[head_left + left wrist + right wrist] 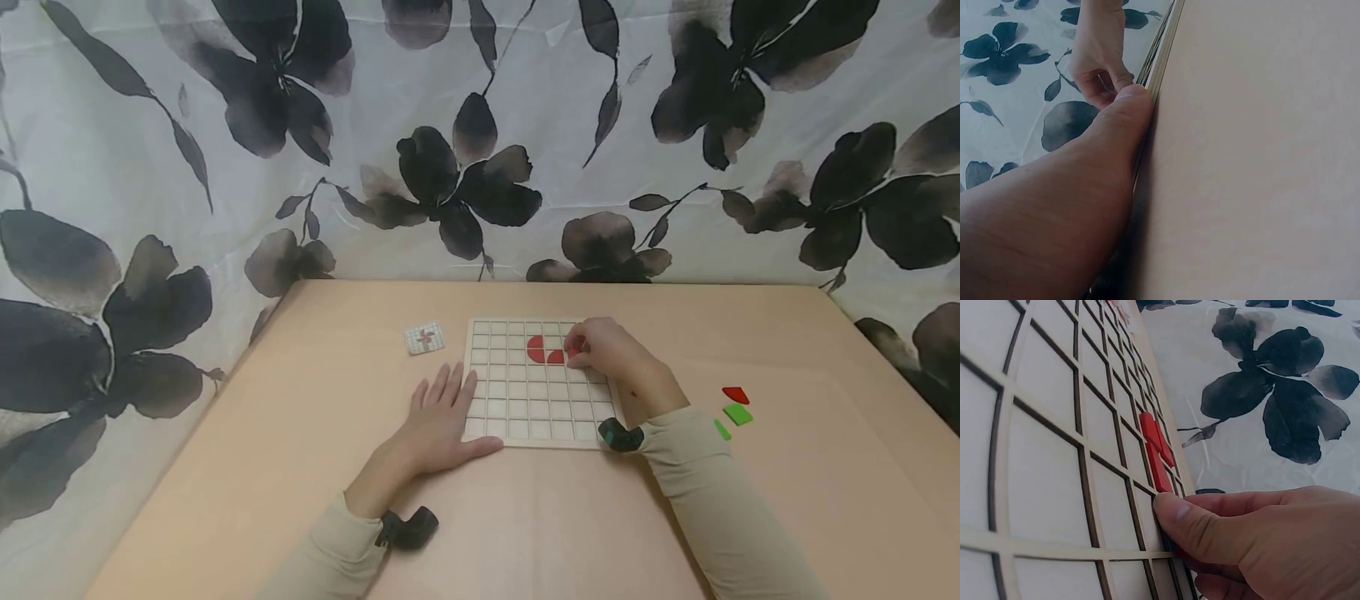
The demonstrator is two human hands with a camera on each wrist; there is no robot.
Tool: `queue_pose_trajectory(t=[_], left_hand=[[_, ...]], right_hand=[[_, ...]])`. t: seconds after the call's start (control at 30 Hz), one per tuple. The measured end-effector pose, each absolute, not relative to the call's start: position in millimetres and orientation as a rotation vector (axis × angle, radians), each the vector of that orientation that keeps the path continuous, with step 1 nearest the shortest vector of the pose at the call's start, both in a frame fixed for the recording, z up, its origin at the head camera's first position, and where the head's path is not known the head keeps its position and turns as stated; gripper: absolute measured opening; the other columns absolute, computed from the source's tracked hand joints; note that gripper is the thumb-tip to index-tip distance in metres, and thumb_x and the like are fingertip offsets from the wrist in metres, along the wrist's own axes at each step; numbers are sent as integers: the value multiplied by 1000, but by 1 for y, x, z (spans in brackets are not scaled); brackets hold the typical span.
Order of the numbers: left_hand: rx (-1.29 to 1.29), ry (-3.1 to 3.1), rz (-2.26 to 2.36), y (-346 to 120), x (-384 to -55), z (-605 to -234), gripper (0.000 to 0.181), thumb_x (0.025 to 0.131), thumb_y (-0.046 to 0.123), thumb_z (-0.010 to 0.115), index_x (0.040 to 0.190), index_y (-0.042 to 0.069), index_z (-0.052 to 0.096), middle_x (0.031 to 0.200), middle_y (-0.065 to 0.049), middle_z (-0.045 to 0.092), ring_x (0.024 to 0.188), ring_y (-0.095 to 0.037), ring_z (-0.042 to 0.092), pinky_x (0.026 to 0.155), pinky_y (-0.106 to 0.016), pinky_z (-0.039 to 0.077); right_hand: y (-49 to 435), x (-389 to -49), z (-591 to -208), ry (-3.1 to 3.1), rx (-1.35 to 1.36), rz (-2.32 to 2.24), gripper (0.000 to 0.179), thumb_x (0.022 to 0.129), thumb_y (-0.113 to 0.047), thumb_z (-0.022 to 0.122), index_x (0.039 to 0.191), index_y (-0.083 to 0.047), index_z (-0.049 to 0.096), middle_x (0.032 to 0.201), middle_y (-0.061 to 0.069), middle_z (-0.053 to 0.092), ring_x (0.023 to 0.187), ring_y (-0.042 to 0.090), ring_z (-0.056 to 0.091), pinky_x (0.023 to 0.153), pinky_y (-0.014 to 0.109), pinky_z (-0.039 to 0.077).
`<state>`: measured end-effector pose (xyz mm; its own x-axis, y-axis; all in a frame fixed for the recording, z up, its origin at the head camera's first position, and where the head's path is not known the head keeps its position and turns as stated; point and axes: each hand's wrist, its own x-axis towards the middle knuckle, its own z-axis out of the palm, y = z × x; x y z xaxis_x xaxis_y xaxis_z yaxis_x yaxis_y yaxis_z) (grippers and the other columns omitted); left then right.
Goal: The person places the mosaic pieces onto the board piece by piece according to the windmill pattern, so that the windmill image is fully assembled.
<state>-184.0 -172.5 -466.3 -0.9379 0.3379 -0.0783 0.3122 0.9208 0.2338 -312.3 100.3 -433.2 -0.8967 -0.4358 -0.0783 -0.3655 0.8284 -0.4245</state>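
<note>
A white grid board (pixel 510 408) with raised pale lines lies on the table. Several red pieces with curved edges sit in its upper squares, among them a rounded red piece (pixel 536 349). My left hand (pixel 438 429) lies flat with fingers spread at the board's left edge, its thumb along the near edge. Over the board's upper right, my right hand (pixel 611 354) pinches a small red piece (pixel 573 352), mostly hidden by the fingers. From the right wrist view, red pieces (pixel 1157 467) stand in the grid just beyond my thumb.
A small card (pixel 424 338) with a gridded red pattern lies left of the board. To the right on the table (pixel 825 500) are a loose red piece (pixel 736 395), a green piece (pixel 738 414) and a smaller green piece (pixel 722 430). A floral cloth (pixel 570 125) hangs behind.
</note>
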Motion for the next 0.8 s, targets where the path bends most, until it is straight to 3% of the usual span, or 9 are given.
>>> queue_pose_trajectory(t=[0.53,0.8], left_hand=[[473,2968,349,-176,-182,-465,105,81,78,42,154,9,11,161,-14,3,148,-32,-1,115,-57,5],[498,2970,322,-174,-183,-467,106,80,81,38,154,10,11,161,-14,3,148,-33,0,115,-57,5]], right_hand=[[91,-311,-432,2899,-678,-616,22,77,-12,79,97,-6,73,91,6,70,90,24,59,89,40,48],[100,-307,-429,2847,-737,-600,27,79,-3,75,106,-5,73,103,10,71,97,25,62,93,43,48]])
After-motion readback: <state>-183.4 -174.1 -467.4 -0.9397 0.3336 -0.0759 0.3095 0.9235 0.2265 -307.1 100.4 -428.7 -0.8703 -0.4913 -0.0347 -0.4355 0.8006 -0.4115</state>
